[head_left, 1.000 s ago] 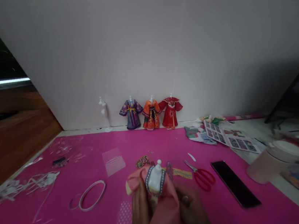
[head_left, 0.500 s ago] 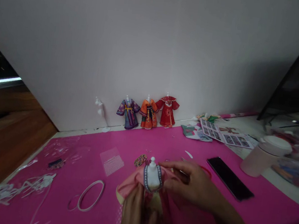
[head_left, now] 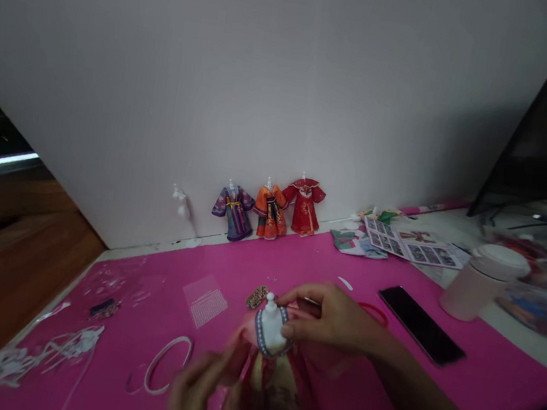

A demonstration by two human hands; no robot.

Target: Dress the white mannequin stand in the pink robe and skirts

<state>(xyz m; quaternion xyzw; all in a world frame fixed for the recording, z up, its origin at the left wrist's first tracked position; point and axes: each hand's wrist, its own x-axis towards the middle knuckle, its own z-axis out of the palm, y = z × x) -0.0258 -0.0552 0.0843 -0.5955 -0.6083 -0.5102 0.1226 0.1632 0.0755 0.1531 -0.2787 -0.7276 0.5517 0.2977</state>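
Here the person's right hand (head_left: pixel 333 320) is closed on a small white dress form (head_left: pixel 269 325), thumb and fingers drawn together around its far shoulder and the trimmed collar. The grip looks meant to keep the light form upright and stop it turning. A pink robe (head_left: pixel 280 384) hangs on the form and spreads toward the near edge over the pink mat (head_left: pixel 431 387) that covers the counter (head_left: pixel 513 334).

The left hand (head_left: pixel 199 390) is low and near, just left of the robe by its sleeve. It is too blurred to tell whether its fingers pinch the cloth or lie apart beside it.

The loose pieces lie close around the form, within easy reach:
- A small beaded patch (head_left: pixel 257 296) is just beyond it on the left.
- A square of mesh (head_left: pixel 204 299) and a ring of white tape (head_left: pixel 166 364) are farther left.
- The red-handled scissors (head_left: pixel 373 311) are half hidden behind the right hand.

A dark phone (head_left: pixel 422 324) and a lidded cup (head_left: pixel 482 283) stand to the right, well apart from the cloth, and a picture sheet (head_left: pixel 414 244) lies beyond them.

Against the far wall, out of the working space, three dressed forms stand in a row: purple (head_left: pixel 234 210), orange (head_left: pixel 269 211) and red (head_left: pixel 304 206). A bare white stand (head_left: pixel 181 196) is to their left.
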